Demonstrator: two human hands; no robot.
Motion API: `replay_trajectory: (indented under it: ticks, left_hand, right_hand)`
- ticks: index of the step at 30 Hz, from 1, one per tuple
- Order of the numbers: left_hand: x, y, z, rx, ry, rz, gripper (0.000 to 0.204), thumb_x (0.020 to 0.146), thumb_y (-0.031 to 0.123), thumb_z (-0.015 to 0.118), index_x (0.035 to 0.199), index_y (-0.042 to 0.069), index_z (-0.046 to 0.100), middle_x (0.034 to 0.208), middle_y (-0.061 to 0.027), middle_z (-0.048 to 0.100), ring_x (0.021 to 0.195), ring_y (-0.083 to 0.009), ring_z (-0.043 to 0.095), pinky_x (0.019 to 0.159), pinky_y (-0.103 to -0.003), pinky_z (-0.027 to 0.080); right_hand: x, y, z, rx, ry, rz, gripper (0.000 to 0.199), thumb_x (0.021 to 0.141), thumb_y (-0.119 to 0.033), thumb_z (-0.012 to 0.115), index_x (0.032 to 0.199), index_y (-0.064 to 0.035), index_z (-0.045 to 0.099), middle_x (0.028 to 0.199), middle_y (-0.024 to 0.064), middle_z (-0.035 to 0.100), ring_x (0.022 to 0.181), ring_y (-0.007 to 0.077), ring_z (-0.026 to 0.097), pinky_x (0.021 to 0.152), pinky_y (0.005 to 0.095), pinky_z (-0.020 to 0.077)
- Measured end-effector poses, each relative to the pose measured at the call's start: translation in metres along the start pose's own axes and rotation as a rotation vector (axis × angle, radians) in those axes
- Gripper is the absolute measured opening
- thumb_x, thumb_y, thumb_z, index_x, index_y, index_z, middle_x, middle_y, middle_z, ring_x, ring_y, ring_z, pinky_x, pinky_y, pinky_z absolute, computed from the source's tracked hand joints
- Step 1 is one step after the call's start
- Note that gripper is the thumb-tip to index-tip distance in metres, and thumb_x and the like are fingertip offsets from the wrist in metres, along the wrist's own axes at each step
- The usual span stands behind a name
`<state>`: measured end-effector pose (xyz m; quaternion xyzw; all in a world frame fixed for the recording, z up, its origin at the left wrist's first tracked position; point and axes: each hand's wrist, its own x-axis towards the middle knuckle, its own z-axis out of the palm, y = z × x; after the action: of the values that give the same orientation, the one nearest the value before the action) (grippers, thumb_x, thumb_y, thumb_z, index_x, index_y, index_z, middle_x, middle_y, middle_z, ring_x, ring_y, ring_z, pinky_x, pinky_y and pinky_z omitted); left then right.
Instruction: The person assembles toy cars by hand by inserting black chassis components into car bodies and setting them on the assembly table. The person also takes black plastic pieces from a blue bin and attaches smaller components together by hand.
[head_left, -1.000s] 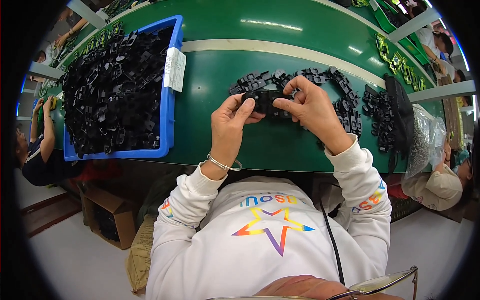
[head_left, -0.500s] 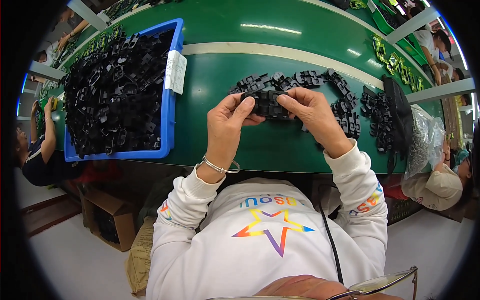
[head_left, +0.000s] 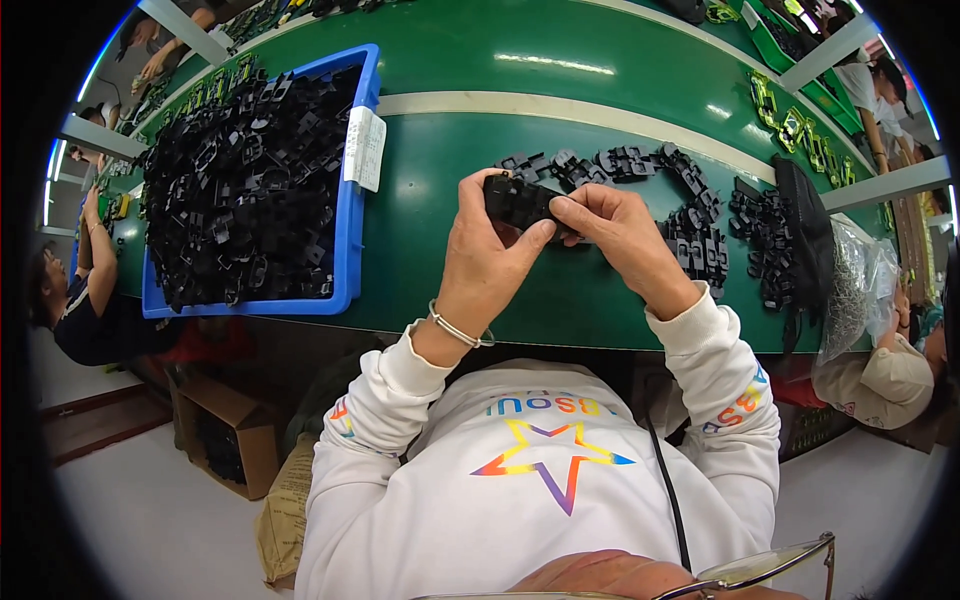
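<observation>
The black plastic part [head_left: 518,201] is half hidden behind the fingers, so its exact shape is hard to make out. The left hand [head_left: 487,262] is curled closed around its near side, thumb pressed against its right end; the right hand [head_left: 618,238] pinches that same end between thumb and fingers. The part is held above the green surface [head_left: 420,250], its long axis running from 9 to 3 o'clock. A blue bin [head_left: 348,240] of similar parts sits at 9 o'clock.
</observation>
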<state>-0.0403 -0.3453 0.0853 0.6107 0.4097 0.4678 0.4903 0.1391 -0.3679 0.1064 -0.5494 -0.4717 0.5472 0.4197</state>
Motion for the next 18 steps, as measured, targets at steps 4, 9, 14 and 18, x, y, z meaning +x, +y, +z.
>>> replay_trajectory:
  ticks: [4, 9, 14, 18]
  left_hand:
    - [0.001, 0.010, -0.004, 0.209, -0.091, -0.034, 0.051, 0.084, 0.012, 0.075, 0.123, 0.002, 0.044, 0.097, -0.0086, 0.063, 0.078, -0.0142, 0.062, 0.070, -0.028, 0.052]
    - [0.002, -0.008, -0.010, -0.111, -0.132, -0.101, 0.047, 0.085, 0.014, 0.075, 0.122, 0.001, 0.048, 0.096, -0.0046, 0.063, 0.076, -0.0108, 0.059, 0.067, -0.025, 0.050]
    - [0.008, 0.007, -0.025, -0.144, -0.126, -0.235, 0.042, 0.085, 0.012, 0.074, 0.121, 0.000, 0.055, 0.100, -0.0044, 0.063, 0.079, -0.0106, 0.060, 0.067, -0.022, 0.049]
    - [0.011, -0.004, -0.057, -0.186, -0.041, -0.300, 0.044, 0.085, 0.012, 0.072, 0.125, 0.001, 0.055, 0.101, -0.0054, 0.063, 0.081, -0.0117, 0.061, 0.066, -0.022, 0.049]
  right_hand:
    - [0.002, 0.009, 0.003, 0.086, -0.007, 0.136, 0.027, 0.092, -0.030, 0.069, 0.082, -0.0050, 0.066, 0.077, -0.0003, 0.063, 0.071, 0.0089, 0.055, 0.068, 0.0224, 0.0444]
    - [0.001, 0.003, 0.001, 0.043, 0.037, 0.138, 0.030, 0.091, -0.032, 0.069, 0.080, -0.0043, 0.067, 0.076, 0.0008, 0.064, 0.069, 0.0093, 0.057, 0.066, 0.0235, 0.0462]
    - [-0.002, 0.000, 0.002, -0.139, -0.068, 0.059, 0.031, 0.092, -0.032, 0.068, 0.093, -0.0007, 0.071, 0.079, 0.0026, 0.068, 0.072, 0.0098, 0.061, 0.064, 0.0244, 0.0477]
    - [-0.028, -0.005, -0.022, -0.401, 0.135, -0.271, 0.034, 0.090, -0.027, 0.071, 0.109, 0.0019, 0.068, 0.090, 0.0056, 0.071, 0.080, 0.0108, 0.064, 0.073, 0.0261, 0.0511]
